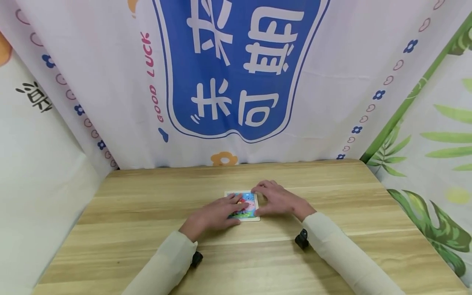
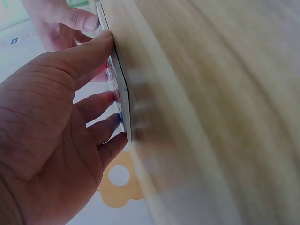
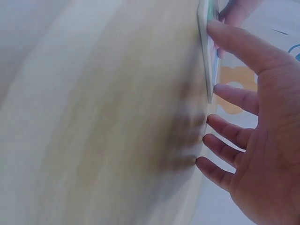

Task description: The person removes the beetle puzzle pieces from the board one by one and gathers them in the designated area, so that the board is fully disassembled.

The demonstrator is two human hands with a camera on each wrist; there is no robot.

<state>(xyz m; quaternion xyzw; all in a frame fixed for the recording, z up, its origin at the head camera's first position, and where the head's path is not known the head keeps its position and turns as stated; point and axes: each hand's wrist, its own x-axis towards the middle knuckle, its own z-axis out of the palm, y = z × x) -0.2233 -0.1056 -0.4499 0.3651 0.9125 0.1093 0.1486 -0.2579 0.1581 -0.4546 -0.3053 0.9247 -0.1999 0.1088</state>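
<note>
A small, thin picture board [image 1: 251, 207] with a pale border and a bright cartoon print in blue, green and pink lies flat on the wooden table. Over its left part lies my left hand [image 1: 217, 213], fingers spread on the print and thumb at the near edge, covering some of the picture. My right hand [image 1: 276, 199] spans the right side, its thumb by the near right corner and its index fingertip at the far right. In the right wrist view, the other fingers [image 3: 225, 147] of that hand reach down to the tabletop beyond the board.
The wood-grain table [image 1: 147, 221] runs back to a white printed curtain [image 1: 324, 114] with a blue panel. A leaf-patterned cloth [image 1: 435, 155] hangs at the right side. Dark wrist cameras [image 1: 301, 239] sit under both sleeves.
</note>
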